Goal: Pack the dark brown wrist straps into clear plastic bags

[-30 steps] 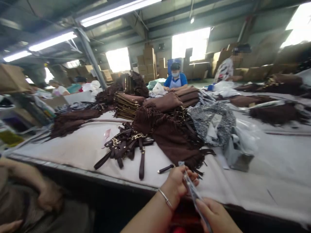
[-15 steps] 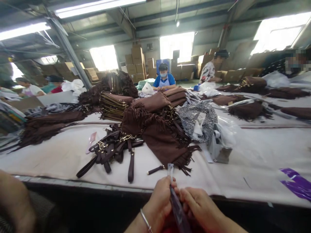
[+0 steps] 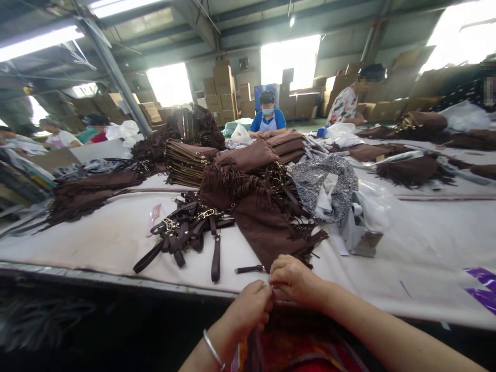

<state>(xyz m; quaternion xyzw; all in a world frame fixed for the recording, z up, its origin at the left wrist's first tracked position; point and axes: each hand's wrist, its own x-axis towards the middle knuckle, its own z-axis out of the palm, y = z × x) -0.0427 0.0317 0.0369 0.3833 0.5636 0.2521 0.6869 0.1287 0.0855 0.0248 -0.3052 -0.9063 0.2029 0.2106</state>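
My left hand (image 3: 253, 305), a bracelet on its wrist, is closed at the table's front edge around a plastic-wrapped dark strap (image 3: 254, 351) that hangs below it, mostly hidden. Fingertips of my right hand (image 3: 296, 281) pinch at the wrap's upper end, touching the left thumb; a small whitish bit shows between them. Just beyond lies a short dark strap with a metal end (image 3: 250, 269). Behind it a brown fringed bag (image 3: 267, 232) lies spread out. To the left is a heap of dark wrist straps (image 3: 186, 227) with gold clasps.
A pink comb (image 3: 154, 219) lies left of the straps. Stacked brown bags (image 3: 186, 163) rise behind. A speckled grey cloth (image 3: 321, 181) and a tape dispenser (image 3: 362, 240) stand right, with purple plastic (image 3: 482, 289) farther out. A masked co-worker (image 3: 267, 116) sits opposite.
My right hand has moved up and forward to the wrap's upper end. My left hand has shifted slightly down and left, and the strap hangs lower. The view has turned a little left.
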